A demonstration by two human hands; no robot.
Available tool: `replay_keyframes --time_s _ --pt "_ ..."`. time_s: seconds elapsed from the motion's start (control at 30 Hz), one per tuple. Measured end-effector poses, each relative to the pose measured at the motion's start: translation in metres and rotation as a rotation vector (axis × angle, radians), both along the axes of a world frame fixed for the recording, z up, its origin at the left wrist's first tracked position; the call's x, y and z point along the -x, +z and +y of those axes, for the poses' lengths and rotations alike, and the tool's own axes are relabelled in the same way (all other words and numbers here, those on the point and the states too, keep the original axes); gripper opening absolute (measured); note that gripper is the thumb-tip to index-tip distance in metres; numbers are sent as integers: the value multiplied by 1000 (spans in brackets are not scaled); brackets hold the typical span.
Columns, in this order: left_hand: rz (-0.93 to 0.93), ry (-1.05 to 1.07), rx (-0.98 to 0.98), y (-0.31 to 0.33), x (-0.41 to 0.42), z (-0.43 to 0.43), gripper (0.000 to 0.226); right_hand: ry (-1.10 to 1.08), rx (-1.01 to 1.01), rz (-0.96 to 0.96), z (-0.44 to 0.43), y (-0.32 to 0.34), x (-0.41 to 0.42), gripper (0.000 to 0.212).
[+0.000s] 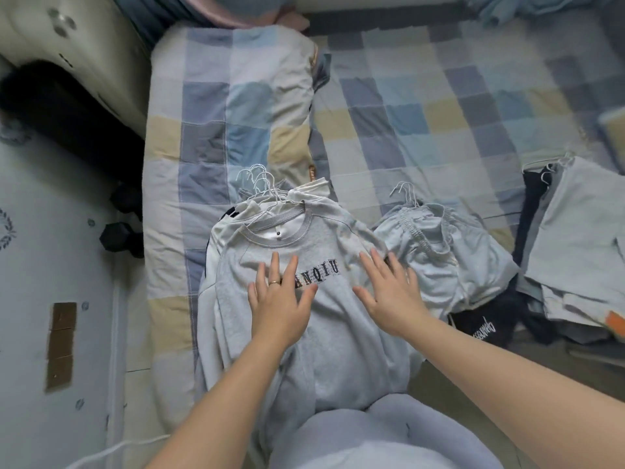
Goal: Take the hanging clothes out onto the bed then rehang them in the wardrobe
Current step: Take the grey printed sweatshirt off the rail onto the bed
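A grey sweatshirt (324, 336) with dark lettering lies on top of a stack of shirts on white wire hangers (260, 184) at the near edge of the bed (422, 106). My left hand (279, 299) rests flat on its chest, fingers spread, a ring on one finger. My right hand (389, 292) lies flat on the shirt's right shoulder, fingers straight. Just to the right is a pile of light blue shorts (443, 252) on hangers. A third pile of pale and dark clothes (575, 238) sits at the right edge.
A checked pillow (230, 106) lies on the left of the bed. Dark dumbbells (121, 231) sit on the floor beside the bed. A black garment with white script (487, 330) hangs over the bed's near edge. Crumpled blue bedding (527, 8) lies at the far side.
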State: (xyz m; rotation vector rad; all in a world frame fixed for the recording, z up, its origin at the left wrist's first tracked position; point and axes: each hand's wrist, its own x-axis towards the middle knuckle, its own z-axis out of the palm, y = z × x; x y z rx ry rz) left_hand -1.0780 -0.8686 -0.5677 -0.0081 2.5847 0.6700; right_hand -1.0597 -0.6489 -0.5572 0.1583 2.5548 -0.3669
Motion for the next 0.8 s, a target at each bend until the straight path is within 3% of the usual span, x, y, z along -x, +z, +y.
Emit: replay_keyframes --time_s 0.47,0.8 --pt "150 -541 -40 54 -64 160 71 -414 -92 158 108 77 -155 68" --pt "203 -679 -48 64 -165 321 70 -620 -115 245 249 81 -301 66"
